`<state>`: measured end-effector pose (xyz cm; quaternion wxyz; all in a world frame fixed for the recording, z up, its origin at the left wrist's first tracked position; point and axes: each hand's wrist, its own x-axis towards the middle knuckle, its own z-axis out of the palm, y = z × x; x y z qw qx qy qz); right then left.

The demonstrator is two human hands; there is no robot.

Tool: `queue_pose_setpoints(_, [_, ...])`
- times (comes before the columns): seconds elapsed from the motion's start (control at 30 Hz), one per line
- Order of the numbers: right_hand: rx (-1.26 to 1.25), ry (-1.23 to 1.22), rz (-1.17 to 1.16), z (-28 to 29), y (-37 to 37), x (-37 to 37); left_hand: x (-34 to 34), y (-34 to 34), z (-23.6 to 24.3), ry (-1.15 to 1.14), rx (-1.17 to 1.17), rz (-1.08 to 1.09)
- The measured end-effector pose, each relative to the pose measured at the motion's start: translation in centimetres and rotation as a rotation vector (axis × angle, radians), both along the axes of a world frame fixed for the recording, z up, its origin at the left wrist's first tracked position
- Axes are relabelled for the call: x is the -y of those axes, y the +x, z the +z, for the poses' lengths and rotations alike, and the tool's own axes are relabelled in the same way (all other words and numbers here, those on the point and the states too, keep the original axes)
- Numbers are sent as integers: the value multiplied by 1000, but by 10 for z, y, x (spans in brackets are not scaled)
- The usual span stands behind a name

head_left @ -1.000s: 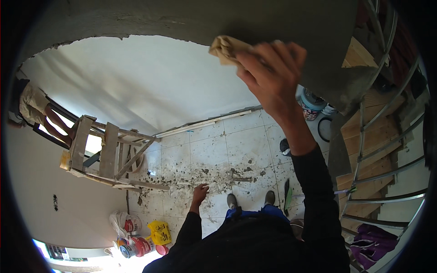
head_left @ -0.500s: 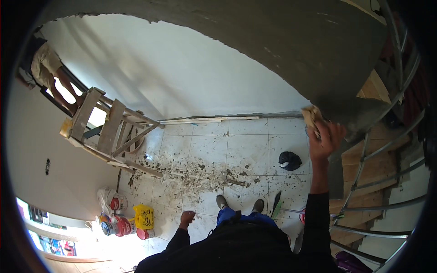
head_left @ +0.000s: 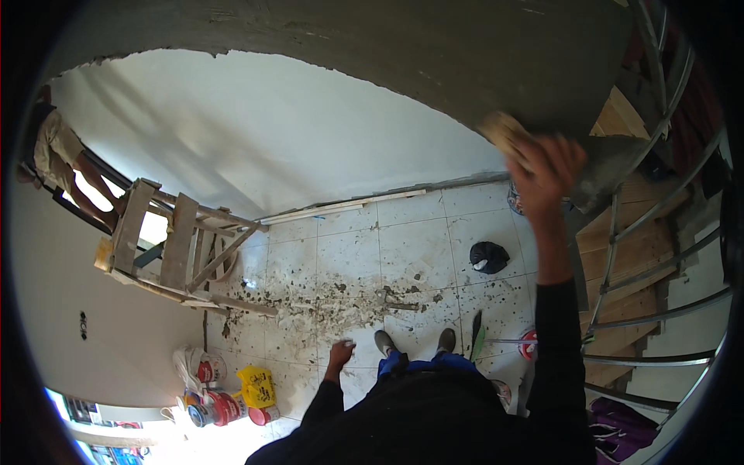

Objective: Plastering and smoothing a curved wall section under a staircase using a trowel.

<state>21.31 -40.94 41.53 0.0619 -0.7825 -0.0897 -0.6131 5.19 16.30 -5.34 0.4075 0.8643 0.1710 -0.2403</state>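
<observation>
My right hand (head_left: 546, 167) is raised, its fingers closed round a tan block (head_left: 505, 138) blurred by motion; whether it is wood or sponge I cannot tell. The block is at the lower edge of a wide band of grey plaster (head_left: 434, 54), above the white wall surface (head_left: 310, 124). Low by my body, my left hand (head_left: 341, 354) hangs over the floor with its fingers curled. A small pale spot shows at its fingertips, too small to name.
A wooden scaffold (head_left: 177, 240) stands at left, with a person (head_left: 58, 147) by it. Mortar crumbs and a hammer-like tool (head_left: 403, 306) lie on the tiles. Buckets (head_left: 225, 407), a yellow bag (head_left: 256, 386) and a black bag (head_left: 489, 256) stand about. At right, metal railings (head_left: 651, 358) edge wooden stairs (head_left: 632, 267).
My right hand has moved up along the plaster's edge with the tan block. My left hand has shifted slightly right and up in the picture. The whole view has turned a little.
</observation>
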Motion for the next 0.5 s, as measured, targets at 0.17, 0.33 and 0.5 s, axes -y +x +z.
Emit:
queue_pose_setpoints(0.17, [-14,219,-239,-112,-60,84,-53,-49,20,-152,-312,318])
queue_pose_setpoints(0.33, [85,36,22,28,-14,-27,-71,11,28,-41,-131,351])
queue_pose_setpoints(0.5, [149,-15,67,74,16,-47,-13,56,51,-121,-42,210])
